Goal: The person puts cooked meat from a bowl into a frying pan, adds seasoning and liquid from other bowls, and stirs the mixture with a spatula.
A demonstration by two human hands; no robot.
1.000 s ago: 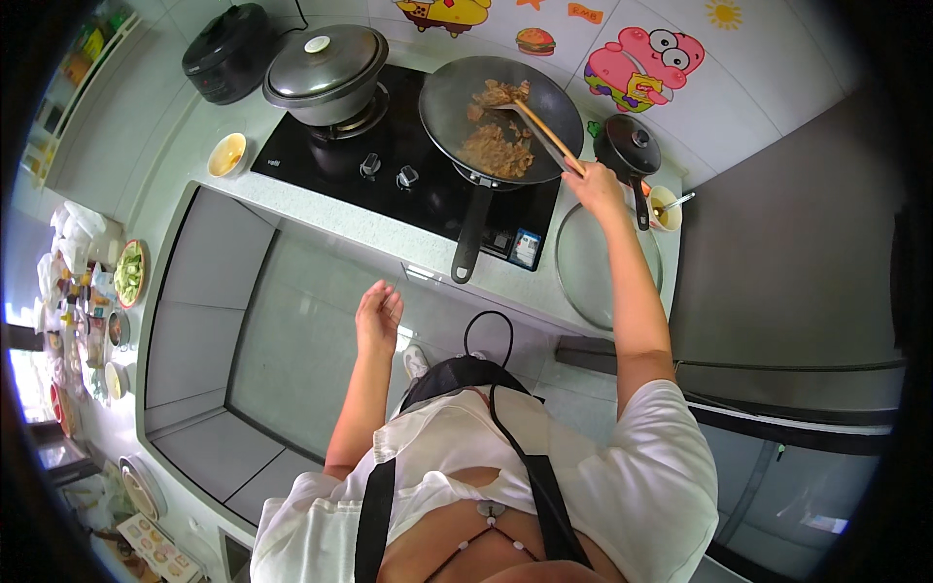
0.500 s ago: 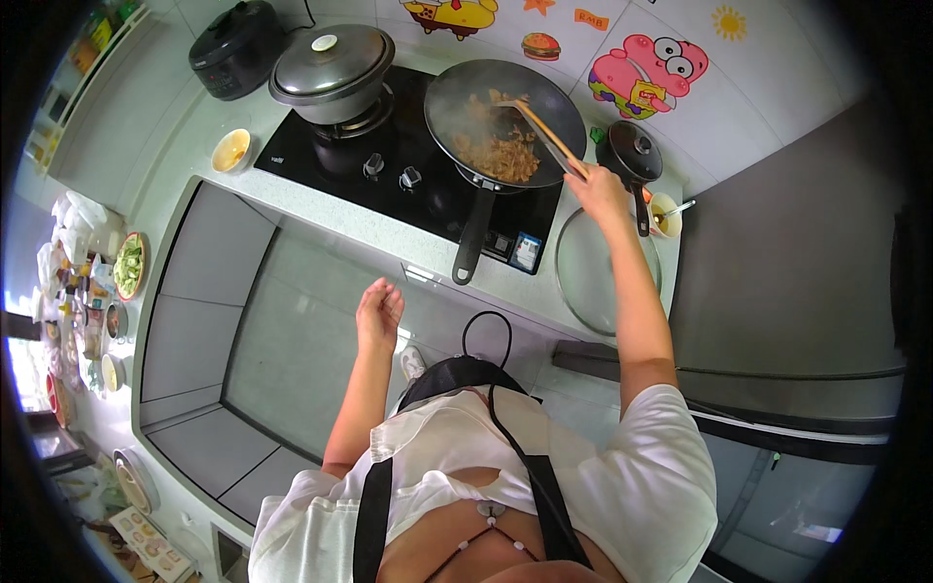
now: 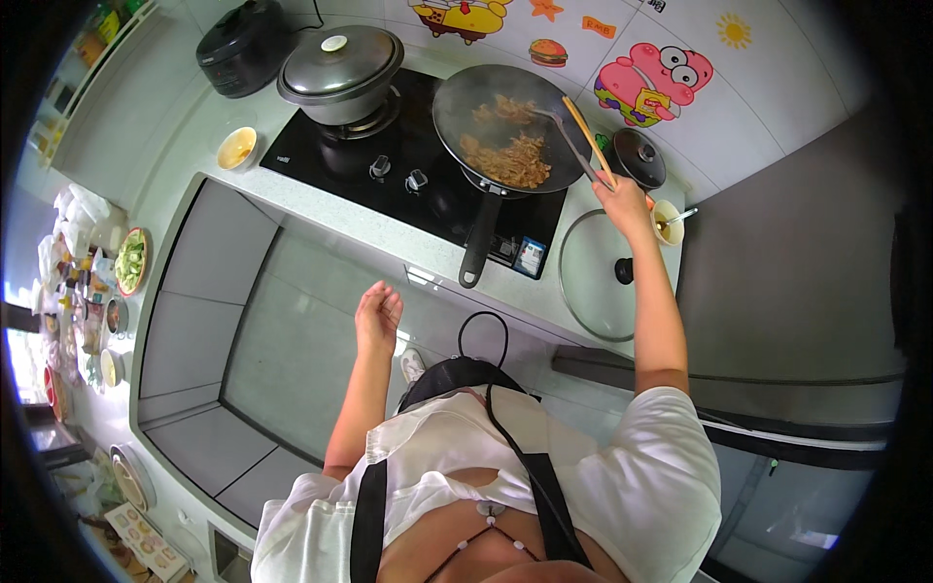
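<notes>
Brown glistening shreds [image 3: 513, 161], dark wok [image 3: 465, 99]; right hand [image 3: 625, 204] gripping spatula [image 3: 576, 149], chopsticks [image 3: 587, 134]; left hand [image 3: 379, 315] loosely curled

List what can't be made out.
Head view:
Contents of the round silver metal pot: covered by its domed lid.
Right edge of the clear round glass lid: behind the right forearm.
Near end of the long grey utensil: hidden by the right hand.
Top of the yellow cartoon sticker: cut off by the picture's upper edge.

A loose white top [image 3: 649, 476] with wide short sleeves [image 3: 675, 428] lies under two black straps [image 3: 368, 515]; a thin black cable [image 3: 507, 418] meets the right one. A dark beaded cord (with a round pendant [image 3: 490, 509]) and a white shoe [image 3: 413, 364] also show.
</notes>
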